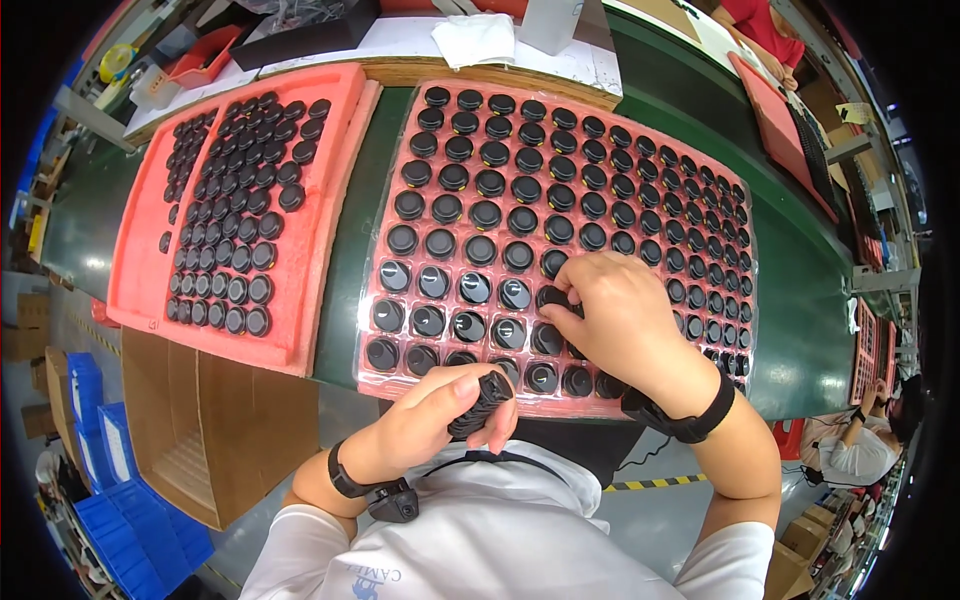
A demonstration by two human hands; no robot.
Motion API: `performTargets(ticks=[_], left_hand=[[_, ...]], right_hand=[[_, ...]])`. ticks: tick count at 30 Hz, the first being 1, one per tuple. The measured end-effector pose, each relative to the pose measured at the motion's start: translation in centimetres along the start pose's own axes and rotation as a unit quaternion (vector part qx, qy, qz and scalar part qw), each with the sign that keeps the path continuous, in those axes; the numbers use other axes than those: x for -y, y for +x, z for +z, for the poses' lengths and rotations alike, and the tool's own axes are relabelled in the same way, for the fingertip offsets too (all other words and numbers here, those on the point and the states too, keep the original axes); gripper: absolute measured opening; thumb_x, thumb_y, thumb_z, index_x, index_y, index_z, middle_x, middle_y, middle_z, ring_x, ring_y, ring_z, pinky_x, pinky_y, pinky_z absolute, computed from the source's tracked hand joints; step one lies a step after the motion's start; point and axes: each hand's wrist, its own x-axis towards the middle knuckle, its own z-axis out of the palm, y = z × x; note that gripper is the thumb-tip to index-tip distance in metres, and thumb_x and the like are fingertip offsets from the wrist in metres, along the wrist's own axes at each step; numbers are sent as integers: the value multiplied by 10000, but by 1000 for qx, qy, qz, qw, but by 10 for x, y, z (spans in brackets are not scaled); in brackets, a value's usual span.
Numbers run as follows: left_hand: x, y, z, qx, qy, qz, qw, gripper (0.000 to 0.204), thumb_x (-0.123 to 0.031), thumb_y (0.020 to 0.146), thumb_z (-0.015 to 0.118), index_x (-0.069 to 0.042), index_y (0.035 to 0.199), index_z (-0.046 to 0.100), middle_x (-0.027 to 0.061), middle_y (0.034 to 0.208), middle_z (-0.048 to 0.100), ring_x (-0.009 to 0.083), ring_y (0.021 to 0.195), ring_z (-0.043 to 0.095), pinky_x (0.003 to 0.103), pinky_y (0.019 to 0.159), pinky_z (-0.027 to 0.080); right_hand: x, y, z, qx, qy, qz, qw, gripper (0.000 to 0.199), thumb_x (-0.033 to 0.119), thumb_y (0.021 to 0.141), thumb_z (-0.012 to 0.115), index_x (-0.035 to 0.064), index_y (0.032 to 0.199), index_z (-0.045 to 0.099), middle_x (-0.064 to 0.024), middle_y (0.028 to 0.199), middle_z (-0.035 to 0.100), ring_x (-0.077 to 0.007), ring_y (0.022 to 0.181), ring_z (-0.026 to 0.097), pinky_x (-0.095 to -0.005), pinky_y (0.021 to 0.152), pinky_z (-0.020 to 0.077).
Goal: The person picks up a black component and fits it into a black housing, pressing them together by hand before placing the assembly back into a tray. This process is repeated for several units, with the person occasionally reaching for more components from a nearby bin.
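Observation:
A wide clear-plastic tray (pixel 372 352) with pink beneath it holds rows of round black cap-like parts (pixel 485 214) in its pockets. Over the tray's middle, my right hand (pixel 625 315) is closed, thumb and fingers pinching a black cap (pixel 552 297) at one of the pockets. Whether that cap is seated or lifted I cannot tell. At the tray's near edge my left hand (pixel 432 412) is wrapped round a stack of black ribbed pieces (pixel 484 404), held tilted. Several caps in the front rows show shiny, reflecting tops. My right hand hides some pockets beneath it.
To the left, a pink foam tray (pixel 322 240) carries many more black caps in two sections. A wooden-edged white shelf (pixel 420 70) runs along the back, with a white cloth (pixel 472 40) on it. Cardboard boxes (pixel 215 430) stand below left. Another person (pixel 765 35) sits far right.

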Motion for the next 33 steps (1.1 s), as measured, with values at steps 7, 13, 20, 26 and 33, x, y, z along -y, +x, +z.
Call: performTargets(ticks=[7,13,20,26,33], left_hand=[[2,3,1,-2,10,-13,1000,519,-440,1006,304,-11,861,556,76,737,576,112,601,452,245,590,385],[0,5,7,11,30,-39,999,525,-439,1009,296,-5,870,557,73,738,573,116,612,463,250,598,392],[0,4,1,31,33,-29,999,543,-463,1004,304,2,879,556,73,747,570,114,618,470,245,594,392],[2,4,-2,12,19,-8,1000,574,-499,992,314,9,887,559,84,766,585,118,616,472,249,582,393],[1,0,-3,-10,12,29,999,570,-525,958,400,20,916,559,115,815,609,115,614,475,247,587,395]], right_hand=[[20,-7,-25,33,202,-50,977,214,127,766,740,31,920,627,-62,841,616,-222,790,599,-333,700,465],[22,-23,-23,125,478,-92,865,238,118,836,711,4,1030,631,-61,956,591,-114,805,553,-257,719,461],[-12,-21,-43,75,417,143,895,205,70,811,702,15,995,631,-50,902,606,-147,793,579,-287,732,467],[-24,-23,-23,-21,42,5,999,207,62,738,722,31,917,622,-82,816,605,-254,781,598,-354,725,469],[-24,-26,-23,-52,16,-30,998,238,92,718,747,38,916,624,-95,851,603,-258,779,594,-362,706,469]])
